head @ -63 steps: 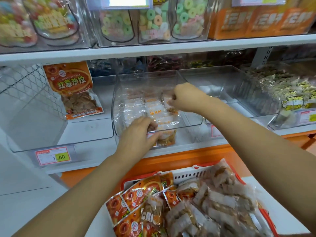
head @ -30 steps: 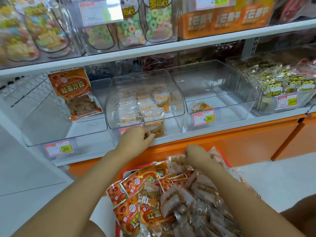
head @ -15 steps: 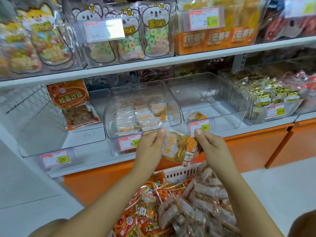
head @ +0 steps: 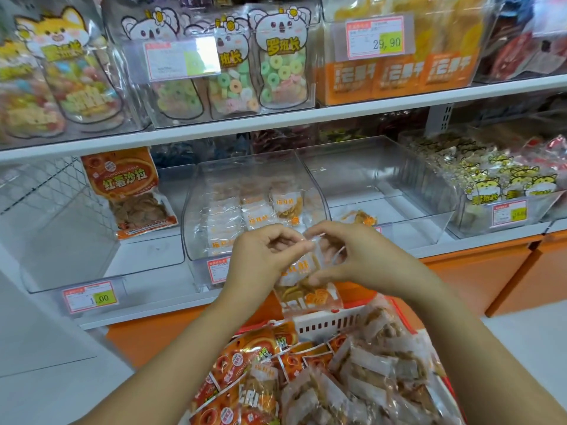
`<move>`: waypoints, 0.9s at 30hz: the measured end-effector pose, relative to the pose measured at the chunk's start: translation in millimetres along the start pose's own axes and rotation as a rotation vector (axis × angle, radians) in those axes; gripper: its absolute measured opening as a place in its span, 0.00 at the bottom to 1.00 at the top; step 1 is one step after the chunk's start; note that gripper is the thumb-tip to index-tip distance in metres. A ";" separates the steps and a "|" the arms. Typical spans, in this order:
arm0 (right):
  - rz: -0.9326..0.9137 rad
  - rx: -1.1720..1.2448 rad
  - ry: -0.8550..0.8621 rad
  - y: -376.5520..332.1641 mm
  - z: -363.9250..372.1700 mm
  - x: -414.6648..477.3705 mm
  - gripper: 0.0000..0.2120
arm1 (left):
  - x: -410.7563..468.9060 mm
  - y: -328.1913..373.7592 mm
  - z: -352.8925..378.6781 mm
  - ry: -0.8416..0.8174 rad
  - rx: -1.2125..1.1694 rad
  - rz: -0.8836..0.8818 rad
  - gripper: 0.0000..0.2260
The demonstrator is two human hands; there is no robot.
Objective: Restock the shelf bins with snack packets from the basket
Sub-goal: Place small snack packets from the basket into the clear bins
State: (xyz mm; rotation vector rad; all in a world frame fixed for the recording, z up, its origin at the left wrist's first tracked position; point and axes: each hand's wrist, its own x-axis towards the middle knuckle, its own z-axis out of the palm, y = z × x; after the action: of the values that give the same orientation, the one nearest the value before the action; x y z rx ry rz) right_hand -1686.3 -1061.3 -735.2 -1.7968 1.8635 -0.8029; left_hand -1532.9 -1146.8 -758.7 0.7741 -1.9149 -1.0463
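Observation:
Both hands hold one clear snack packet (head: 306, 280) with orange print in front of the shelf. My left hand (head: 264, 259) pinches its top left edge, and my right hand (head: 352, 256) grips its right side with thumb underneath. Behind them stands a clear middle bin (head: 196, 210) with several similar packets (head: 270, 207) inside. Below, the red basket (head: 331, 323) is heaped with orange and clear snack packets (head: 306, 378).
A left bin (head: 55, 240) holds one orange packet (head: 125, 191) leaning upright. The right clear bin (head: 429, 222) holds a single packet (head: 359, 217). Further right sits a bin of yellow-printed packets (head: 497, 179). An upper shelf (head: 337, 113) carries candy bags and price tags.
My right hand dipped into the basket, then both hands lifted one packet. It is now raised higher, close in front of the middle bin.

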 end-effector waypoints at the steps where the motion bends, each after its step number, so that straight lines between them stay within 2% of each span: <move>1: -0.038 -0.125 -0.062 -7.0 -6.3 10.0 0.18 | 1.7 1.7 -0.1 -0.005 0.023 0.032 0.04; 3: -0.073 -0.288 -0.177 -17.1 -17.5 29.4 0.15 | 6.1 4.1 -1.2 0.000 0.046 0.068 0.06; 7: -0.054 -0.376 -0.298 -26.2 -41.0 59.4 0.17 | 19.9 -3.3 -10.6 0.109 0.055 0.066 0.08; 8: -0.014 -0.368 -0.277 -27.7 -49.8 63.8 0.15 | 24.3 -9.2 -15.0 0.133 0.112 0.068 0.09; 10: 0.051 -0.315 -0.125 -30.8 -66.4 71.9 0.12 | 32.1 -23.4 -24.3 0.107 0.315 0.080 0.12; 13: 0.111 -0.385 0.151 -33.1 -74.8 90.1 0.13 | 38.1 -43.4 -30.7 -0.103 0.613 0.092 0.17; 15: 0.170 -0.470 0.224 -33.9 -67.2 107.0 0.12 | 41.6 -51.1 -29.2 -0.221 0.719 0.114 0.20; 18: 0.202 -0.587 0.255 -31.9 -48.1 135.7 0.14 | 47.9 -58.0 -28.3 -0.299 0.814 0.094 0.23; 20: 0.216 -0.635 0.212 -33.0 -37.4 153.4 0.11 | 51.7 -61.9 -29.2 -0.336 0.872 0.078 0.25; 22: 0.265 -0.686 0.098 -37.0 -29.4 166.9 0.02 | 54.3 -65.5 -29.7 -0.363 0.906 0.059 0.26; 24: 0.322 -0.738 -0.070 -37.7 -23.0 177.9 0.05 | 55.8 -69.0 -29.2 -0.369 0.938 0.061 0.26; 27: 0.354 -0.834 -0.285 -37.0 -15.5 186.3 0.03 | 56.2 -72.4 -29.3 -0.356 0.965 0.070 0.25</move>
State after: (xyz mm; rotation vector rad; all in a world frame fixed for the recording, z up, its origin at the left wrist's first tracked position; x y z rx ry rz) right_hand -1682.0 -1244.5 -682.8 -1.7650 2.3882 0.4127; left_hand -1525.7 -1236.8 -792.2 1.0567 -2.7565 -0.1466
